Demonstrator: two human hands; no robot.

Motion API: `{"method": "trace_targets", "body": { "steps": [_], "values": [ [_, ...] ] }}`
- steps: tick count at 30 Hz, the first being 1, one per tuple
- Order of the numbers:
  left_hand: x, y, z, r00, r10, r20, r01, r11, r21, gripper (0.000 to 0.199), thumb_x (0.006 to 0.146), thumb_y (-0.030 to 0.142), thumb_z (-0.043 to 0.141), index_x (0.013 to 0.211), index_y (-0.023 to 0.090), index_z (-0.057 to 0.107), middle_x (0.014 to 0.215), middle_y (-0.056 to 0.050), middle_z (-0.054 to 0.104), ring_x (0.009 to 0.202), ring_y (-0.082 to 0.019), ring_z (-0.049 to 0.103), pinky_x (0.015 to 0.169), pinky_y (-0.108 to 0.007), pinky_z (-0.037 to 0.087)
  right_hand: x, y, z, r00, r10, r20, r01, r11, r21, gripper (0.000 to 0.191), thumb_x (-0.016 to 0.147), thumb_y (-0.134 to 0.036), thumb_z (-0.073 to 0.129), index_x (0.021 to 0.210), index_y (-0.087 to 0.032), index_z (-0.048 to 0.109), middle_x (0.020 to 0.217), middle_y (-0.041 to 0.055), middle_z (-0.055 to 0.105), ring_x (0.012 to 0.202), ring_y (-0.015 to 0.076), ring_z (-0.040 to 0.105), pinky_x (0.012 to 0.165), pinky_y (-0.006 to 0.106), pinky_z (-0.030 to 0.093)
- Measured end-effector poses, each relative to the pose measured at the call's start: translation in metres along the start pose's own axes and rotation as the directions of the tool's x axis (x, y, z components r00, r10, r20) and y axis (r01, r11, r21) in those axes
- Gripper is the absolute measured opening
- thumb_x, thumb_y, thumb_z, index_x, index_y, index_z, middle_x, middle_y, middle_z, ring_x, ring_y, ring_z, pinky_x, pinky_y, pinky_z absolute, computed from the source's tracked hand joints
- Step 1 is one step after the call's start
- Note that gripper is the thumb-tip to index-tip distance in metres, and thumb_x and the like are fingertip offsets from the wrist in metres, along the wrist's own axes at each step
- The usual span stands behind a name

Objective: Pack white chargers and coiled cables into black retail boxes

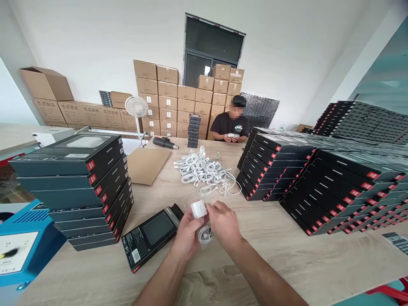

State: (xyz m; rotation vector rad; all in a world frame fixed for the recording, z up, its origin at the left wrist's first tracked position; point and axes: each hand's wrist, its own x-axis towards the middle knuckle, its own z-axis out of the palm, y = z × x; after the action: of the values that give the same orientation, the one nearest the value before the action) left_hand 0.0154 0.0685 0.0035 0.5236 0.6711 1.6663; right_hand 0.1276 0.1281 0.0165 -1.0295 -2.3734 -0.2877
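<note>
A clear plastic tray (pixel 204 242) is held by my left hand (pixel 187 233), whose fingers wrap its left side. In the tray sit a white charger block (pixel 198 209) and, below it, a coiled white cable (pixel 205 234). My right hand (pixel 224 222) is closed at the tray's right edge, beside the charger; what its fingertips pinch is too small to tell. To the left of my hands lies a black box (pixel 153 236) with its flap open. Beyond them is a tangled pile of white cables (pixel 204 168).
Stacked dark boxes (pixel 86 191) stand at left, more stacked boxes (pixel 318 182) at right. Cardboard sheets (pixel 148 165) and a heat gun (pixel 165 143) lie further back. A blue machine (pixel 28 242) is at lower left. A person (pixel 231 123) sits across the table.
</note>
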Motion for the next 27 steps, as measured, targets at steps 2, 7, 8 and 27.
{"method": "trace_targets", "body": {
  "steps": [2, 7, 8, 27],
  "values": [
    [0.000, 0.000, 0.000, 1.000, -0.017, 0.016, 0.017, 1.000, -0.010, 0.060, 0.061, 0.015, 0.079, 0.119, 0.018, 0.064, 0.091, -0.006, 0.078, 0.087, -0.025, 0.073, 0.076, -0.031, 0.052, -0.001, 0.000, -0.001, 1.000, -0.010, -0.006, 0.011, 1.000, 0.019, 0.024, 0.091, -0.008, 0.054, 0.101, -0.019, 0.073, 0.081, 0.0068, 0.066, 0.077, 0.0198, 0.059, 0.063, 0.029, 0.039],
    [-0.001, 0.000, -0.003, 0.999, -0.037, 0.027, 0.038, 0.998, -0.044, 0.059, 0.062, 0.013, 0.079, 0.119, 0.017, 0.065, 0.092, -0.008, 0.078, 0.087, -0.026, 0.074, 0.080, -0.034, 0.054, -0.005, 0.007, -0.003, 0.998, 0.006, -0.068, 0.005, 0.988, 0.151, 0.032, 0.087, -0.013, 0.057, 0.111, -0.023, 0.075, 0.095, 0.0103, 0.064, 0.089, 0.0250, 0.055, 0.075, 0.035, 0.046],
    [-0.001, 0.000, -0.004, 0.999, -0.040, 0.024, 0.041, 0.998, -0.052, 0.058, 0.061, 0.013, 0.080, 0.118, 0.016, 0.065, 0.093, -0.008, 0.078, 0.088, -0.026, 0.074, 0.081, -0.034, 0.054, -0.006, 0.010, -0.003, 0.997, 0.021, -0.071, -0.007, 0.981, 0.196, 0.034, 0.086, -0.013, 0.058, 0.112, -0.026, 0.076, 0.100, 0.0101, 0.064, 0.093, 0.0254, 0.055, 0.078, 0.037, 0.047],
    [-0.001, 0.012, -0.009, 0.999, 0.011, 0.030, -0.008, 0.992, -0.125, 0.040, 0.062, 0.010, 0.078, 0.100, 0.018, 0.068, 0.088, -0.005, 0.078, 0.077, -0.021, 0.072, 0.076, -0.033, 0.054, -0.015, 0.016, 0.007, 0.999, 0.001, -0.034, 0.022, 0.751, 0.660, 0.044, 0.101, -0.022, 0.041, 0.141, -0.035, 0.053, 0.132, 0.0042, 0.064, 0.121, 0.0208, 0.057, 0.103, 0.041, 0.050]
  ]
}}
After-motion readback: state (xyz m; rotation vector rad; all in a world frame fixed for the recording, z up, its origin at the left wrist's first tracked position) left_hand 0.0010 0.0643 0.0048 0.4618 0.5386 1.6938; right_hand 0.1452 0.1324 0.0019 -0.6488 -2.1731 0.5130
